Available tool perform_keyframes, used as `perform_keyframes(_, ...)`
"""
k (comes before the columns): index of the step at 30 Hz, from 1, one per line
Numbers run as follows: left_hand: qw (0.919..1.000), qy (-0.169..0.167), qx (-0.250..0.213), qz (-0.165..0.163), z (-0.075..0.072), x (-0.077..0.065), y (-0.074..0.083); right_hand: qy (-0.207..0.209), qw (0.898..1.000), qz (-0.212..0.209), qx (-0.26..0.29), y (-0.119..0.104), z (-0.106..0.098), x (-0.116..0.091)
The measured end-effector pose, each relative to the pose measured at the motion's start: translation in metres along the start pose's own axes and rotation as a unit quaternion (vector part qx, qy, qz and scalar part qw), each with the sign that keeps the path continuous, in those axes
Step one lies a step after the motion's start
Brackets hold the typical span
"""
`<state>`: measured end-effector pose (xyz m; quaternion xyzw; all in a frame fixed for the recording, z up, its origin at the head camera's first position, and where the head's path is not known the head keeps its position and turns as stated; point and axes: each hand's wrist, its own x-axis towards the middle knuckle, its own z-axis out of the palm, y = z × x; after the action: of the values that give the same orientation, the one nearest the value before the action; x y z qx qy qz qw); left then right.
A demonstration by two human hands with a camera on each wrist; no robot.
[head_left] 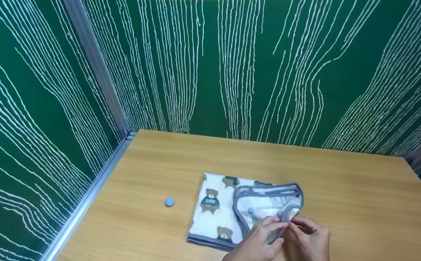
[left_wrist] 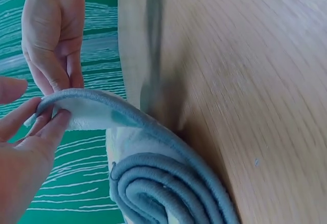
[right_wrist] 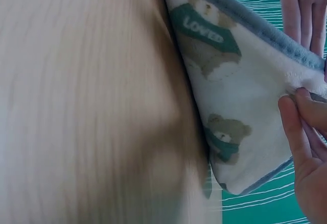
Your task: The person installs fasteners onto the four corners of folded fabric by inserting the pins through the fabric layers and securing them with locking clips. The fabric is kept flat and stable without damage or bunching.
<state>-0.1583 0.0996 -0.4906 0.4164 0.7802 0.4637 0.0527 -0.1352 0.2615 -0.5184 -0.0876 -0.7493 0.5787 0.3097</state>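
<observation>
A white baby blanket (head_left: 210,217) with brown bears in green jumpers and grey trim lies folded on the table. Its right part is turned back, showing the paler underside, and a small blue ball (head_left: 251,210) rests there. My left hand (head_left: 259,239) pinches the raised grey-trimmed edge between thumb and fingers. Right beside it, my right hand (head_left: 312,237) pinches the same lifted corner with thumb and forefinger. In the left wrist view the trim (left_wrist: 148,183) runs in several curved layers below the hands. The right wrist view shows the lifted flap's bear-printed side (right_wrist: 219,81).
Another blue ball (head_left: 169,202) sits on the wooden table (head_left: 152,163) to the left of the blanket. Green panels (head_left: 210,72) with white wavy lines stand behind and at both sides, with metal rails (head_left: 87,203) along the edge.
</observation>
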Motion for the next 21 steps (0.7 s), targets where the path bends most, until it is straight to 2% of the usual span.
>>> perform_keyframes(5,0.9997,-0.011,-0.002,0.02,0.0005,0.0012,-0.0018,0.001,0.999,0.023,-0.038,-0.0028,0.0002,-0.0011)
perform_keyframes(9,0.9996,-0.01,0.004,0.025,0.0001,0.0006,-0.0024,0.005,0.998,0.041,-0.047,-0.0041,0.0009,-0.0019)
perform_keyframes(15,0.9995,-0.018,-0.011,0.022,0.0011,-0.0011,-0.0025,0.009,0.999,0.046,-0.021,-0.0016,0.0008,-0.0039)
perform_keyframes(19,0.9994,-0.011,0.007,0.033,0.0006,-0.0027,-0.0023,0.017,0.998,0.062,-0.002,0.0008,0.0009,-0.0045)
perform_keyframes(21,0.9985,0.0,0.024,0.05,0.0003,-0.0037,-0.002,0.023,0.997,0.067,-0.004,0.002,0.0011,-0.0051)
